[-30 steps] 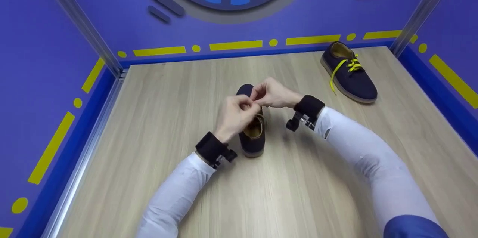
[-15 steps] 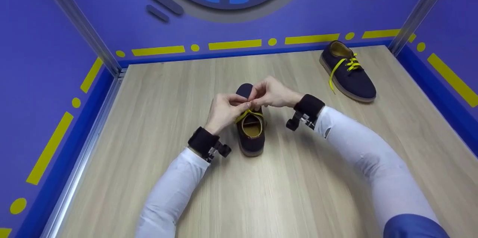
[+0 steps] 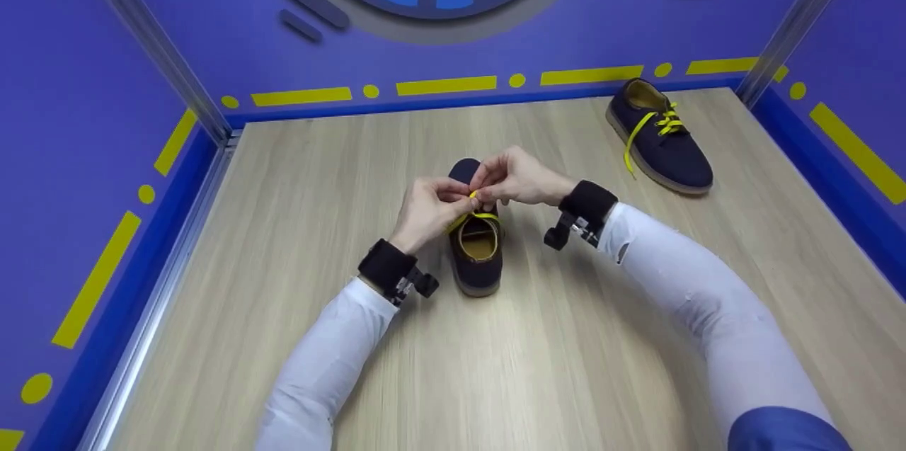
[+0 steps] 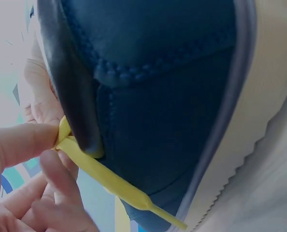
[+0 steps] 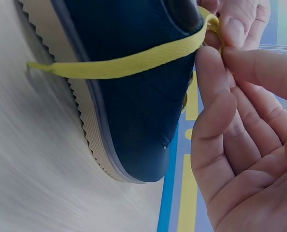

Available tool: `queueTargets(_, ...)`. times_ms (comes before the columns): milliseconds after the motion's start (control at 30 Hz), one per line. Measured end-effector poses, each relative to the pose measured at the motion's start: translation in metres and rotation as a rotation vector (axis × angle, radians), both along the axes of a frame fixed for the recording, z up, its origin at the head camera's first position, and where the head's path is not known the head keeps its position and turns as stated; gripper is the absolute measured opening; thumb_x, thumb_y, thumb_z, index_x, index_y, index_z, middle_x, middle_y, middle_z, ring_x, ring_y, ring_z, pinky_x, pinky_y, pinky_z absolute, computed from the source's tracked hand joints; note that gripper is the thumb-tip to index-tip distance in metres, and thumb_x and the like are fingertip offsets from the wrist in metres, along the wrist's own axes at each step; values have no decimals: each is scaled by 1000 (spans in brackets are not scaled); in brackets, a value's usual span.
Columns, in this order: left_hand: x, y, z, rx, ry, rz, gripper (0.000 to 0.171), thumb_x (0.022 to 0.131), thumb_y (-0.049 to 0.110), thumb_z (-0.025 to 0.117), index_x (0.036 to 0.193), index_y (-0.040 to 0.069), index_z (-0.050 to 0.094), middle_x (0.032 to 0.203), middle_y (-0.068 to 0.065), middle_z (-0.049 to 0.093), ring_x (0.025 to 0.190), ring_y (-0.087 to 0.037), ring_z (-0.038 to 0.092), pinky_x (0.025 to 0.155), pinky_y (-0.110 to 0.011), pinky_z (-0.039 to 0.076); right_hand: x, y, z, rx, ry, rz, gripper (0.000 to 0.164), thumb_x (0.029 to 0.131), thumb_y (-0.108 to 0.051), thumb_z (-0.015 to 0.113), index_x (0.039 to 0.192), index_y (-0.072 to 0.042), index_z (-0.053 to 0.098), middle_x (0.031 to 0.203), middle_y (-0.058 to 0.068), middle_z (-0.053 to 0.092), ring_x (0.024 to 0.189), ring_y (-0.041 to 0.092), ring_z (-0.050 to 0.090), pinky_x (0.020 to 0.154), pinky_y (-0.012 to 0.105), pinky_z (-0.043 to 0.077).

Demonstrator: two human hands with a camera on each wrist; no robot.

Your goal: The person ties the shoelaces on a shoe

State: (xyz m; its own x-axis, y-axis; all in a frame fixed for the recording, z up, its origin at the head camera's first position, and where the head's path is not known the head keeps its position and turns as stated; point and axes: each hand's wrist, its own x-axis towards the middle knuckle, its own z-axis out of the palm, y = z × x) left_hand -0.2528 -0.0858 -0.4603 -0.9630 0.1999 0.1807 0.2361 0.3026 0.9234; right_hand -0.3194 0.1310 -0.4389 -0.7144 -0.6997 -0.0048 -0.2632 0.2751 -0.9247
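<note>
A dark navy shoe [image 3: 478, 275] with a tan lining sits on the table, heel towards me. My left hand [image 3: 430, 210] and right hand [image 3: 520, 178] meet over its tongue, fingertips close together. Between left thumb and index finger, in the left wrist view, a yellow shoelace [image 4: 109, 181] is pinched, its tip hanging down the shoe's side. From the other side, the right wrist view has my right thumb and index finger pinching a small loop of the shoelace [image 5: 129, 63], whose other end trails across the shoe's side to the sole. The fingers partly hide the crossing of the lace.
A matching navy shoe [image 3: 672, 150] with yellow laces, one end loose, stands at the table's back right. The wood-grain table [image 3: 318, 175] is bordered by blue-purple walls [image 3: 177, 5] on the left, back and right. Metal posts stand at the rear corners.
My left hand has shifted left, off the shoe's opening, and the yellow lace now shows beneath the fingers. The right hand has stayed almost in place. Both shoes have kept their positions.
</note>
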Motion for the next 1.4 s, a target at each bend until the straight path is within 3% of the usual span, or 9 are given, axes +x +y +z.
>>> queueTargets(200, 1, 2, -4, -7, 14, -2, 13, 94, 5, 74, 104, -1, 82, 95, -12, 80, 83, -13, 72, 75, -21, 56, 2, 2, -3, -55, -19, 75, 41, 88, 7, 78, 125, 11, 59, 103, 29, 75, 79, 20, 74, 64, 24, 56)
queueTargets(367, 2, 5, -5, 15, -1, 62, 9, 92, 4, 74, 97, -2, 79, 86, -9, 77, 74, -9, 67, 69, -19, 53, 7, -2, -6, -25, 80, 98, 58, 81, 3, 89, 128, 4, 56, 100, 25, 73, 82, 23, 69, 72, 29, 57)
queueTargets(500, 3, 6, -5, 47, -9, 80, 7, 92, 6, 75, 94, -1, 77, 84, -9, 76, 73, -9, 67, 68, -20, 53, 10, -7, -8, -7, 137, 57, 53, 81, 6, 88, 126, 5, 59, 97, 26, 70, 82, 25, 66, 71, 30, 54)
queueTargets(667, 4, 5, -5, 71, 7, 69, 8, 91, 6, 78, 95, 0, 78, 85, -9, 76, 75, -11, 67, 70, -21, 53, 9, -8, -9, -35, 116, 35, 42, 84, 11, 82, 120, 10, 61, 96, 34, 68, 80, 30, 65, 68, 22, 52)
queueTargets(833, 4, 2, -5, 84, 55, 43, 9, 91, 7, 81, 98, 0, 81, 89, -9, 78, 80, -13, 68, 76, -23, 54, 7, -11, -12, -10, 123, 18, 28, 88, 4, 81, 114, 5, 69, 91, 24, 71, 74, 19, 63, 63, 20, 50)
queueTargets(967, 5, -1, -5, 62, 99, 53, 10, 89, 9, 83, 97, 3, 83, 90, -7, 80, 81, -14, 71, 76, -24, 55, 7, -13, -13, 62, 265, 22, 18, 91, 0, 75, 109, -1, 78, 87, 10, 73, 74, 13, 61, 63, 21, 48)
queueTargets(1133, 4, -4, -6, 34, 130, 79, 7, 88, 10, 84, 95, 9, 85, 89, -3, 80, 81, -14, 73, 75, -24, 57, 8, -15, -15, 116, 420, 19, 12, 90, -2, 70, 96, -2, 81, 81, 3, 73, 74, 10, 58, 66, 22, 45)
queueTargets(1233, 4, -4, -7, 29, 145, 74, 7, 88, 10, 84, 95, 9, 85, 89, -2, 80, 80, -15, 74, 75, -25, 58, 8, -16, -15, 139, 367, 5, 9, 89, -3, 70, 92, -2, 79, 75, -1, 69, 65, 8, 56, 60, 21, 43)
queueTargets(1400, 4, -3, -10, 8, 170, 84, 6, 86, 11, 84, 92, 10, 83, 85, 2, 79, 77, -12, 73, 72, -25, 58, 6, -14, -14, 137, 107, -3, 5, 90, -6, 70, 92, -2, 73, 70, -2, 64, 51, 6, 51, 47, 20, 43)
